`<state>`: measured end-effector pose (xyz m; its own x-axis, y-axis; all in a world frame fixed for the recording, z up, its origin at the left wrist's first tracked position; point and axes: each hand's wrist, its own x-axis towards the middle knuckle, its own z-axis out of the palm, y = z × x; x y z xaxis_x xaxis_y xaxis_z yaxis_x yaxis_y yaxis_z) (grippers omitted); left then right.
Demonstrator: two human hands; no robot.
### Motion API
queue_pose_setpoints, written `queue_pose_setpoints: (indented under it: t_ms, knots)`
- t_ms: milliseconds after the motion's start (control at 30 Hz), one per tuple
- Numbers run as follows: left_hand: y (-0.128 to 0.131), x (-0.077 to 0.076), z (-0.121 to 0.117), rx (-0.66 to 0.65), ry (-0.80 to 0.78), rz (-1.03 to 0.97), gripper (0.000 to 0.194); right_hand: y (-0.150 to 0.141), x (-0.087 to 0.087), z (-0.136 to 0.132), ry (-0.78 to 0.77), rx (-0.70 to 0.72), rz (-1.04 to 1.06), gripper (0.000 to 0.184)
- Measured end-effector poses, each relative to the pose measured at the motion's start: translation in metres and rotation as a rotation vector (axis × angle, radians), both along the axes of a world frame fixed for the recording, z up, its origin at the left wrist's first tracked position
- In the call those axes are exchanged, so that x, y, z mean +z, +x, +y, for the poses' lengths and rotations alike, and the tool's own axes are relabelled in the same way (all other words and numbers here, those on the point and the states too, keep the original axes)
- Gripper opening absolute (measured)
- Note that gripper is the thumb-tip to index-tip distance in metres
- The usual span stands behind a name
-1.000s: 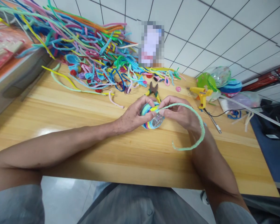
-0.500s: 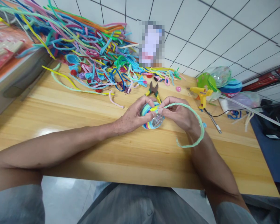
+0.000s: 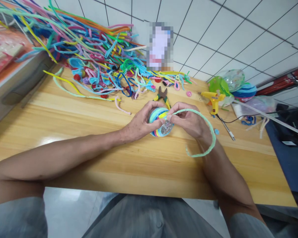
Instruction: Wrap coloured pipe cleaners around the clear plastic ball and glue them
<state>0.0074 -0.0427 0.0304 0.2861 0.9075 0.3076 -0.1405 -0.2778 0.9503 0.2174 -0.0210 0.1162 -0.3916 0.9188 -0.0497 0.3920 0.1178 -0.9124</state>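
Note:
My left hand [image 3: 144, 122] is closed around the left side of a round object wrapped in colourful pipe cleaners [image 3: 156, 114], with blue, yellow and pink bands and a clear, shiny part facing me. At its right side my right hand [image 3: 188, 119] pinches a pale green pipe cleaner [image 3: 211, 132] between thumb and fingers. The near end of this pipe cleaner lies at the wrapped object, while its long free part curves over my right wrist and back to the left. Pliers with yellow and green handles [image 3: 163, 95] lie just behind the object.
A large heap of pipe cleaners [image 3: 94, 46] covers the back left of the wooden table [image 3: 109, 165]. A yellow glue gun [image 3: 213, 100] with a black cable stands at the right, near bagged items [image 3: 257, 105]. A box [image 3: 27, 79] borders the left side. Behind is a pixelated phone-like shape [image 3: 160, 46].
The fingers of my left hand have shifted back, so more of the wrapped top shows. The free end of the green pipe cleaner has swung slightly up and right.

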Motion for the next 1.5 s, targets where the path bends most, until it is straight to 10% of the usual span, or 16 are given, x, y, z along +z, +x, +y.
queue_pose_setpoints:
  t_ms: [1500]
  knots:
    - [-0.011,0.004,0.001,-0.009,0.188,0.224,0.048,-0.003,-0.008,0.000,-0.034,-0.006,0.101,0.029]
